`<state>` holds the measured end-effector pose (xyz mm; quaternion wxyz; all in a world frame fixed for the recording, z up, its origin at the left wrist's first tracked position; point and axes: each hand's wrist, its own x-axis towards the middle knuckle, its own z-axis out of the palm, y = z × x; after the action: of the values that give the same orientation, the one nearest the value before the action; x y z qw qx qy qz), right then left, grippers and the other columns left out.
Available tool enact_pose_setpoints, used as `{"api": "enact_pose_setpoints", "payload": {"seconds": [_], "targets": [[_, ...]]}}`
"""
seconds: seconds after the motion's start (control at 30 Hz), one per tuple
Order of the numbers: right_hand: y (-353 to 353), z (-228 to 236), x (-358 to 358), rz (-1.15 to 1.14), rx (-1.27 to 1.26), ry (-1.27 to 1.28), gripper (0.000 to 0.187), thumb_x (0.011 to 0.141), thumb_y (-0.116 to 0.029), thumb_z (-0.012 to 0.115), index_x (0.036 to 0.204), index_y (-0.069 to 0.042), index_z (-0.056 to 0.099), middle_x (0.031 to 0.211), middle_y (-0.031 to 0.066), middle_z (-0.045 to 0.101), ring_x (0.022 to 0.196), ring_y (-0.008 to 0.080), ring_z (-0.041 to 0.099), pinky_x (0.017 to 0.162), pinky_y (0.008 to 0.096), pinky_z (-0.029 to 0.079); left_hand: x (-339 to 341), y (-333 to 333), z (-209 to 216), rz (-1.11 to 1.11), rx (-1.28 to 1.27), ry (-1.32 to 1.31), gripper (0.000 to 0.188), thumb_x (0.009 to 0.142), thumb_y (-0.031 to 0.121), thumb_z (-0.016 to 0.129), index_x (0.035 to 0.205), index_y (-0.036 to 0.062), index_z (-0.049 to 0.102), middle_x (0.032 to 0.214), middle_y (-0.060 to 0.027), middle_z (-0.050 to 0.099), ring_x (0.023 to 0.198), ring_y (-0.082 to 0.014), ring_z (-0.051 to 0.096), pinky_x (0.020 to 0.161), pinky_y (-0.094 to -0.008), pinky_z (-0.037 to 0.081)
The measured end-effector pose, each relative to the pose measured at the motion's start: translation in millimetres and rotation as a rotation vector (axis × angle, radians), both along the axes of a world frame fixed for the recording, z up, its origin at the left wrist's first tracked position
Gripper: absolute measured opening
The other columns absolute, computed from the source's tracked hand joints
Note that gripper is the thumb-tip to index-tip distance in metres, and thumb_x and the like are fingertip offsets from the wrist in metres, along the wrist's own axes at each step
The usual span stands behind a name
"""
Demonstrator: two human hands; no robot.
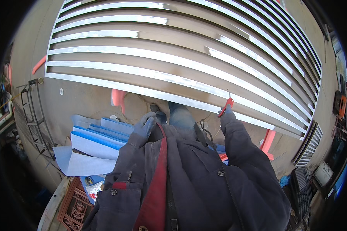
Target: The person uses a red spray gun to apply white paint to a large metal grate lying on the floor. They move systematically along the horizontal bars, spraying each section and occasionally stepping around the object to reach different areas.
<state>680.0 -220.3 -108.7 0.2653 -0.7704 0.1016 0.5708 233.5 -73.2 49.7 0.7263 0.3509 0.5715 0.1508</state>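
Frame [169,61]: big slatted metal piece, right across the view, with red supports [118,101] showing at its near edge and another by the near right corner.
Red tool [229,102]: here it is, at the near edge right of the middle, a rod holder by the look of it; a thin rod [229,93] points away from the body, over the slats [115,49]. Touching metal? Cannot tell from this angle.
Right grip [226,111]: gloved, clamped on the red tool, arm stretched well out.
Left grip [144,125]: gloved, fingers curled, up against the front of the jacket [196,173] and well apart from the tool; whether they pinch cloth, cannot tell.
Black cable [209,134]: dropping past the right sleeve; if it feeds the tool, slack matters, so best kept off the frame's edge and away from the feet.
Rod control: a steady wrist looks like the key, forearm braced if possible, tip brought to one chosen spot rather than dragged across bright faces.
Free side: the left grip would serve well steadying the near edge, clear of the rod's tip.
Sheets [96,133]: blue and white, stacked left of the body, worth shielding from anything hot.
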Motion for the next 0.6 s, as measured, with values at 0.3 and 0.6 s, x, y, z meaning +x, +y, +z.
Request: {"api": "enact_pose_setpoints", "payload": {"seconds": [0.3, 0.6], "targets": [[-36.5, 11.3, -39.0, -0.02, -0.165, -0.059, 0.071, 0.098, -0.07, 0.043, 0.126, -0.007, 0.061, 0.104, 0.0105, 0.072, 0.084, 0.026, 0.07, 0.074, 0.0455, 0.052, 25.6, 20.1, -13.4, 0.002, -0.156, -0.079, 0.032, 0.108, 0.023, 0.054, 0.135, 0.0061, 0.057, 0.112, -0.0025, 0.065, 0.089, -0.0048, 0.057, 0.076, -0.02, 0.048], [33.8, 17.0, -48.2, 0.178, 0.099, 0.021, 0.069, 0.1, -0.069, 0.039, 0.121, -0.008, 0.063, 0.093, 0.0075, 0.072, 0.074, 0.0204, 0.067, 0.066, 0.0372, 0.05, 10.7, 60.4, -17.8, -0.148, -0.123, -0.19, 0.035, 0.107, 0.024, 0.055, 0.136, 0.0054, 0.055, 0.111, -0.0021, 0.064, 0.091, -0.0068, 0.057, 0.076, -0.0205, 0.048]]}}
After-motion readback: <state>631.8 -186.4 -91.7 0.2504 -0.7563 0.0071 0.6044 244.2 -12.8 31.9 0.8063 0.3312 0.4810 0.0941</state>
